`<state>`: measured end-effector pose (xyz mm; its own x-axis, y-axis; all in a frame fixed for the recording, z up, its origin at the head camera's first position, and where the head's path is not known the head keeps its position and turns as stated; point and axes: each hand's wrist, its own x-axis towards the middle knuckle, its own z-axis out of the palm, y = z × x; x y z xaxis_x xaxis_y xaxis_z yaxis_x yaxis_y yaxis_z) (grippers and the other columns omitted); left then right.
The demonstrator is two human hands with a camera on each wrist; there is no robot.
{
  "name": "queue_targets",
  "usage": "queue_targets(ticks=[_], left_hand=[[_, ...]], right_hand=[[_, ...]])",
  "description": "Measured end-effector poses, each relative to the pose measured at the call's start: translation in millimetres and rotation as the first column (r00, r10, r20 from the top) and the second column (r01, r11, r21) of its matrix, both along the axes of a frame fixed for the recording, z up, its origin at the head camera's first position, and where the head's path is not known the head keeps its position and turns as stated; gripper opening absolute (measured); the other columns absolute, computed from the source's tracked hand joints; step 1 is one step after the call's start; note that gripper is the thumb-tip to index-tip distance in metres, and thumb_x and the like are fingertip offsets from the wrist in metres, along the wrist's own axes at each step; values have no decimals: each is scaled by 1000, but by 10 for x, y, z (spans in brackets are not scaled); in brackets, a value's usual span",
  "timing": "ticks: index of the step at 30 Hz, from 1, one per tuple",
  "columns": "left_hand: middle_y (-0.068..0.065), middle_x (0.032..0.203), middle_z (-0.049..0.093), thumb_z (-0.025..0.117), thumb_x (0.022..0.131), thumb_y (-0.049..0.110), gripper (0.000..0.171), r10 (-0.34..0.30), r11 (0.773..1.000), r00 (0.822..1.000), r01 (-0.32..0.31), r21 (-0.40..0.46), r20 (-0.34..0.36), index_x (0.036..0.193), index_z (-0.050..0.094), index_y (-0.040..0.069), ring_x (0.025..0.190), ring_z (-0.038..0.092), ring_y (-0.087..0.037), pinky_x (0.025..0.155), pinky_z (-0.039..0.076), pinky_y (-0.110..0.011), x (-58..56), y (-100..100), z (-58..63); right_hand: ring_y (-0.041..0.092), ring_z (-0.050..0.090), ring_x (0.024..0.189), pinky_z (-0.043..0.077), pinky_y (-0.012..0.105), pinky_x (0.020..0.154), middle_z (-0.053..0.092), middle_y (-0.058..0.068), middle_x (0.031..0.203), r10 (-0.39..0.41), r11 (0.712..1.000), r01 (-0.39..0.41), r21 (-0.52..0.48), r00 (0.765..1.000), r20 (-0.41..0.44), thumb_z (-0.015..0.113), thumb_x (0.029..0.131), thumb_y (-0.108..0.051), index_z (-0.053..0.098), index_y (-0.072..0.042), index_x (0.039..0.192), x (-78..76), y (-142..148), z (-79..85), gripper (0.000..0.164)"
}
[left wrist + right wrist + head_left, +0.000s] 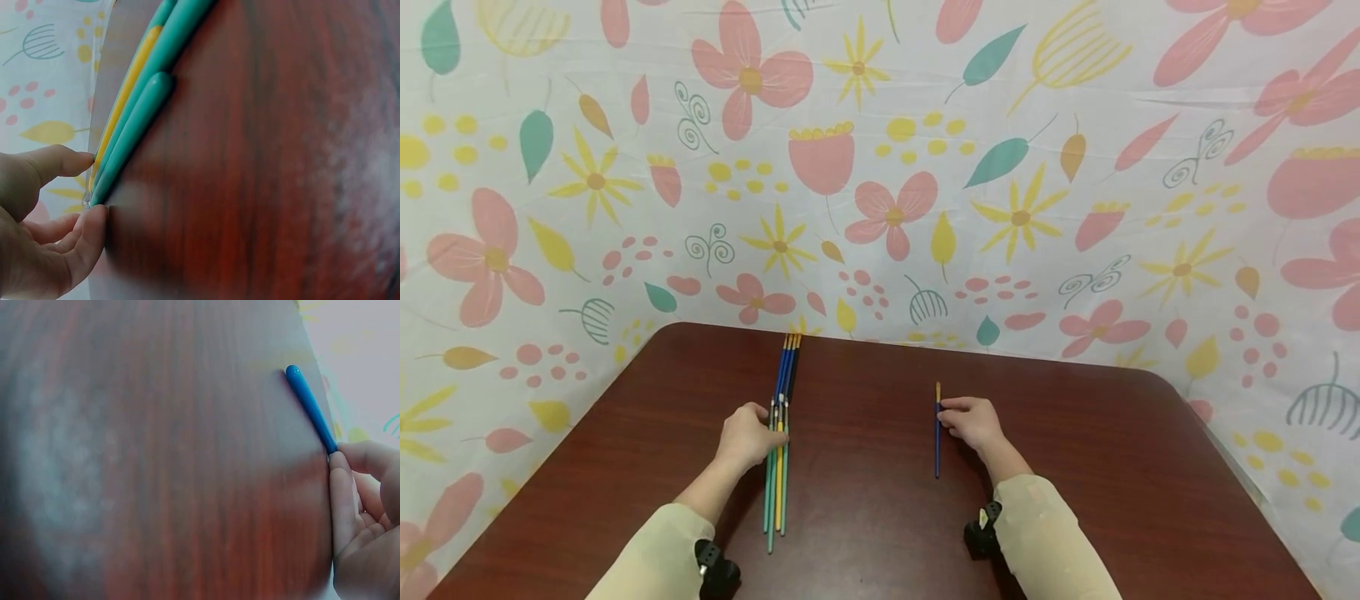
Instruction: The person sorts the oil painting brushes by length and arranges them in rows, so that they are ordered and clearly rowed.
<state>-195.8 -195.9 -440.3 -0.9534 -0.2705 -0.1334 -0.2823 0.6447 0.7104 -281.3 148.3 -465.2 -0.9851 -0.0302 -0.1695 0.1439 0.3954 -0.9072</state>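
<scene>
On the left of the table, my left hand [747, 437] holds a small bundle of paintbrushes between thumb and fingers. The bundle has green-handled paintbrushes [770, 500] and a yellow-handled paintbrush [779, 492], with handle ends toward me. In the left wrist view, the thumb and fingertips sit on opposite sides of the green handles [140, 119]. Further to the right, my right hand [973, 423] pinches a single blue paintbrush [937, 454], its bristles pointing away from me. The right wrist view shows the blue handle [310, 409] beyond the fingertips; the bristles are out of sight there.
Several dark blue and black paintbrushes [785, 367] lie just beyond the left hand, near the back edge of the brown wooden table [865, 517]. A flower-patterned cloth [880, 167] hangs behind the table. Each wrist wears a small black camera.
</scene>
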Motion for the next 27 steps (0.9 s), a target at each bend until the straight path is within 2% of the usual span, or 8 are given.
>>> queue_targets(ticks=[5, 11, 17, 22, 27], left_hand=[[-15, 88, 65, 79, 72, 22, 50, 10, 1000, 1000, -10, -23, -20, 109, 57, -5, 71, 59, -22, 58, 51, -32, -16, 25, -15], [-15, 91, 66, 81, 71, 25, 49, 17, 999, 1000, -18, -47, -26, 104, 61, -5, 76, 61, -24, 61, 52, -34, -30, 67, -46], [-15, 90, 67, 79, 72, 21, 45, 20, 997, 1000, -22, -78, -20, 105, 63, -6, 77, 61, -24, 63, 53, -36, -7, 48, -40], [-14, 91, 69, 78, 72, 20, 46, 14, 995, 1000, -16, -94, -26, 108, 64, -5, 80, 62, -25, 67, 54, -37, 27, -6, -29], [-18, 98, 69, 78, 73, 20, 46, 3, 996, 999, -7, -88, -47, 108, 65, -5, 87, 64, -29, 70, 55, -40, 53, -56, -35]], right_hand=[[16, 68, 82, 58, 31, 72, 69, 21, 104, -32, 998, 33, 48, 999, -24, 64, 86, -7, 66, 2, 115, -5, -20, 5, 31], [15, 66, 75, 56, 30, 65, 71, 18, 92, -55, 991, 60, 116, 997, -50, 64, 85, -8, 67, 2, 112, 0, -46, 30, 29], [15, 65, 68, 54, 26, 58, 72, 15, 81, -72, 985, 81, 150, 995, -62, 66, 83, -9, 69, 3, 108, 22, -95, 59, 29], [16, 66, 72, 53, 26, 58, 72, 15, 86, -99, 978, 107, 177, 994, -52, 71, 82, -15, 70, 0, 107, 48, -152, 96, 29], [21, 68, 78, 53, 30, 61, 72, 16, 90, -123, 961, 137, 241, 990, -69, 74, 81, -20, 71, -3, 106, 70, -206, 123, 31]])
